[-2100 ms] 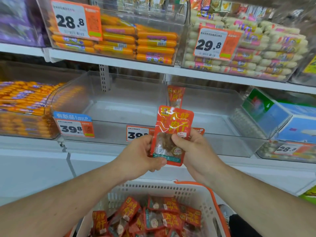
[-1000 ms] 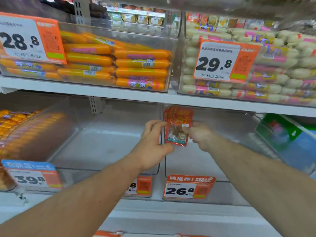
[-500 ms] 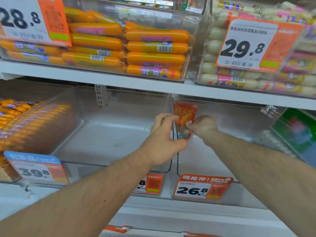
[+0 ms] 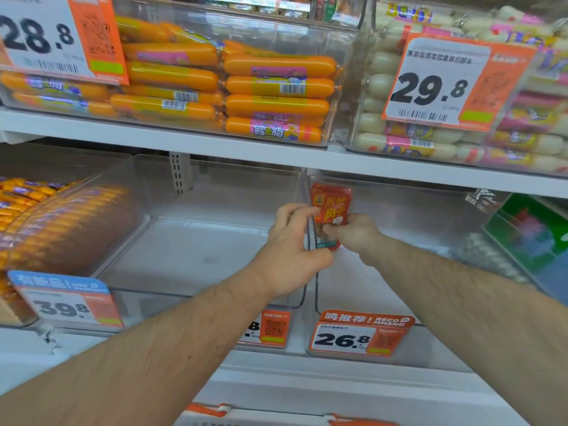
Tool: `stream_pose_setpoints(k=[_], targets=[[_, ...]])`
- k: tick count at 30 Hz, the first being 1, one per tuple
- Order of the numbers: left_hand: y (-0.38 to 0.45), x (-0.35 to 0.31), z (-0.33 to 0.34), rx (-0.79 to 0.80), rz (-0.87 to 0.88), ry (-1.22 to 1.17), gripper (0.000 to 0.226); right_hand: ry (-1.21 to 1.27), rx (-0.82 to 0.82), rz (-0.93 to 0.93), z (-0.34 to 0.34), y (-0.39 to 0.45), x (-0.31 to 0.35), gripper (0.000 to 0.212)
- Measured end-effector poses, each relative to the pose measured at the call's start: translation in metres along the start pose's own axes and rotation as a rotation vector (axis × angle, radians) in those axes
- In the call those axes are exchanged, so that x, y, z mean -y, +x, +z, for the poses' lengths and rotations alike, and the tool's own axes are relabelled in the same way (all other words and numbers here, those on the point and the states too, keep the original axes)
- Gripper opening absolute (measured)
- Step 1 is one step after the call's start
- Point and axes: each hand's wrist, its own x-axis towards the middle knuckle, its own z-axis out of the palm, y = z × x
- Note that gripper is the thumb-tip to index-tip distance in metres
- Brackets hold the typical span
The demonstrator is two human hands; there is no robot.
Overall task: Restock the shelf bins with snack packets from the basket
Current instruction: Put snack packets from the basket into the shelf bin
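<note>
While outstretched, hands (image 4: 353, 235) (both) on packet (image 4: 330, 207)

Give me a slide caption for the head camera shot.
Both hands, left and right, stand a red snack packet upright inside a clear shelf bin.

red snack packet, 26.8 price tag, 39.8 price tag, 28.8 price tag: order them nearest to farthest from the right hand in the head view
1. red snack packet: pinched in the right hand.
2. 26.8 price tag: below, on the bin front.
3. 39.8 price tag: lower left.
4. 28.8 price tag: upper shelf, far left.
</note>
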Motion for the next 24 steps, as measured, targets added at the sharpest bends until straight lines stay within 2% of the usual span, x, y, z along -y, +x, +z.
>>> stream_pose_setpoints(k=[8,12,14,16,17,19,21,24], targets=[[0.002,0.002,0.0,-0.004,0.004,0.011,0.082,-0.058,-0.012,0.028,-0.011,-0.01,0.005,0.053],[-0.005,-0.004,-0.003,-0.051,0.02,0.093,0.082,-0.26,-0.023,-0.05,-0.027,-0.043,0.019,0.03],[-0.011,-0.015,-0.006,-0.126,0.048,0.321,0.076,-0.31,-0.077,-0.092,-0.036,-0.065,0.027,0.021],[-0.022,-0.03,-0.009,-0.247,0.136,0.565,0.061,-0.341,-0.178,-0.198,-0.043,-0.095,0.036,0.02],[-0.031,-0.038,-0.009,-0.297,0.198,0.588,0.052,-0.38,-0.251,-0.284,-0.046,-0.11,0.039,0.02],[-0.059,-0.053,-0.012,-0.322,0.264,0.489,0.03,-0.411,-0.416,-0.51,-0.048,-0.148,0.041,0.015],[-0.093,-0.056,-0.017,-0.201,0.22,0.39,0.018,-0.336,-0.524,-0.758,-0.045,-0.184,0.034,0.012],[-0.142,-0.04,-0.018,0.185,0.087,0.483,0.023,-0.312,-0.454,-0.961,-0.026,-0.223,0.0,0.012]])
